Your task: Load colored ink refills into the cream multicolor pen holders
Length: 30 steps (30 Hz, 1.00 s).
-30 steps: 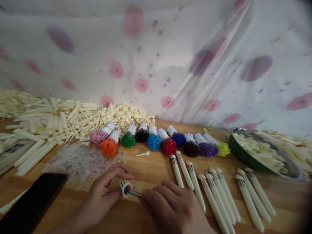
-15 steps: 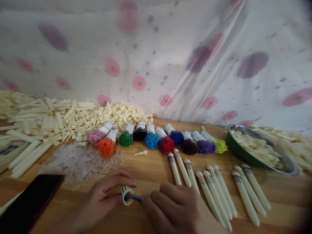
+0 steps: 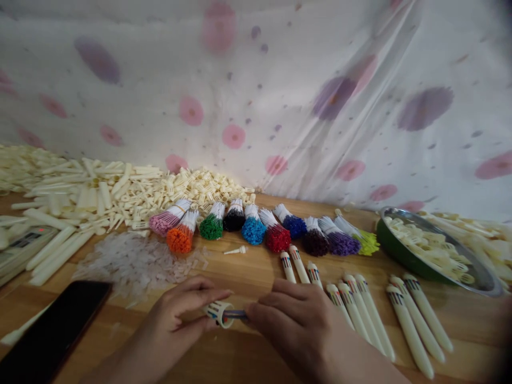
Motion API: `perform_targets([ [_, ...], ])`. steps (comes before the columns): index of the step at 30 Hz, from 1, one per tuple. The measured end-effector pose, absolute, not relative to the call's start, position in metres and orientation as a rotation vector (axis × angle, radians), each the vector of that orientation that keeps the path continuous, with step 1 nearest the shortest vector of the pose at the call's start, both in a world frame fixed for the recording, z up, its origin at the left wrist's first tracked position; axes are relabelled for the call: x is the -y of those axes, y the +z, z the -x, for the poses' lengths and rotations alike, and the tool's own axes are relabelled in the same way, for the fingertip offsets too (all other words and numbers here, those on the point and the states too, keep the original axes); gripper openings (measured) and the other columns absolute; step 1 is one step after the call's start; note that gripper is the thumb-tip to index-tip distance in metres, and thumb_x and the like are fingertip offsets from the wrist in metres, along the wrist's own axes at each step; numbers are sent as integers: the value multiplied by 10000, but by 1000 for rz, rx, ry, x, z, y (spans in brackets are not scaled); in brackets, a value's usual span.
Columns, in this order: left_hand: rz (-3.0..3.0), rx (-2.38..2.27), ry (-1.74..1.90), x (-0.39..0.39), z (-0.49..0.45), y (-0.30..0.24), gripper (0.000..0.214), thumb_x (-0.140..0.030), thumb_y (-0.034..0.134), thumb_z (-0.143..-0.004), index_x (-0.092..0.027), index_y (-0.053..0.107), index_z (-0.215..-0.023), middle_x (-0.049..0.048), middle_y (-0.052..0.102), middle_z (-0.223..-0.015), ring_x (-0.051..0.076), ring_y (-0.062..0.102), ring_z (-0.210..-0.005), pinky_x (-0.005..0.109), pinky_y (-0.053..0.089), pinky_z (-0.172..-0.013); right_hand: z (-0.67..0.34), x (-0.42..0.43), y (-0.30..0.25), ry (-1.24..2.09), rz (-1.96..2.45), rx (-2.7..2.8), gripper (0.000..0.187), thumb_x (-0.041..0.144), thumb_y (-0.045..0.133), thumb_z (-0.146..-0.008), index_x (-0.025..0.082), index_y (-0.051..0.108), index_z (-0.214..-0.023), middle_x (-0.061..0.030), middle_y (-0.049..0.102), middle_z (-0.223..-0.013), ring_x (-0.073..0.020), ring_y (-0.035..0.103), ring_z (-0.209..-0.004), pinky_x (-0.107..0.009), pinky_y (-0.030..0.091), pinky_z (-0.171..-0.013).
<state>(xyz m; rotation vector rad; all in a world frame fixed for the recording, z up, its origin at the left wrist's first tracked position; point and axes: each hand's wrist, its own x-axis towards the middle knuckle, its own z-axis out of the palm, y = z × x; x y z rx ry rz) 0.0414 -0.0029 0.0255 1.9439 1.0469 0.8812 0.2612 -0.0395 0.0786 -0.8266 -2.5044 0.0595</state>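
Between the thumb and fingers of my left hand (image 3: 172, 322) is a short cream pen top (image 3: 218, 310) with slots round its wall, its open end turned to the right. Coloured bits show inside it. My right hand (image 3: 300, 325) is closed on slim blue-grey tweezers (image 3: 237, 314), whose tips reach into that opening; the rest is covered by my fingers. Beyond my hands lie bundles of refills with coloured tips, among them orange (image 3: 179, 240), green (image 3: 212, 228), light blue (image 3: 253, 231) and red (image 3: 277, 237). A small cream plunger-like part (image 3: 235, 250) lies alone before them.
Several cream multicolour pens (image 3: 410, 330) lie at right, by a green-sided bowl (image 3: 404, 255) of cream parts. Leftward are clear plastic pieces (image 3: 136, 264), a black phone (image 3: 60, 330), a device with a red light (image 3: 28, 245) and heaped cream parts (image 3: 204, 184). A flowered sheet (image 3: 256, 96) hangs behind.
The pen top has turned so its slotted side shows more and its opening faces further right. Both hands sit slightly further right in view, tweezers still inside. The whole view has shifted a little.
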Motion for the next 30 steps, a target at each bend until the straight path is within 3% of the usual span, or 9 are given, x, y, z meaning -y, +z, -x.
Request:
perform_targets([
  [9, -1902, -1063, 863, 0, -42, 27, 463, -49, 595, -658, -373, 713, -967, -15, 722, -901, 182, 656, -862, 269, 512, -792, -263, 37, 76, -114, 859, 2543, 316, 144, 283, -967, 97, 596, -963, -54, 614, -716, -156, 469, -596, -280, 357, -518],
  [19, -1862, -1048, 854, 0, -40, 26, 449, -52, 592, -676, -370, 706, -973, -16, 709, -934, 181, 643, -905, 274, 491, -817, -267, 35, 75, -2, 954, 2457, 171, 144, 437, -920, 134, 605, -890, -25, 606, -679, -139, 497, -585, -264, 358, -528],
  [25, -1795, -1038, 993, 1, -41, 27, 332, -40, 620, -628, -303, 743, -790, -9, 676, -800, 171, 641, -770, 250, 498, -724, -263, 44, 83, 228, 1190, 2177, 127, 189, 520, -873, 194, 610, -783, 27, 633, -629, -90, 584, -550, -187, 407, -500],
  [30, -1685, -974, 1156, 1, -44, 24, 195, -50, 673, -608, -236, 668, -663, -33, 623, -713, 140, 617, -676, 215, 470, -653, -248, 52, 65, 0, 1034, 2107, 197, 174, 450, -886, 183, 599, -756, 28, 584, -522, -85, 534, -430, -194, 356, -397],
])
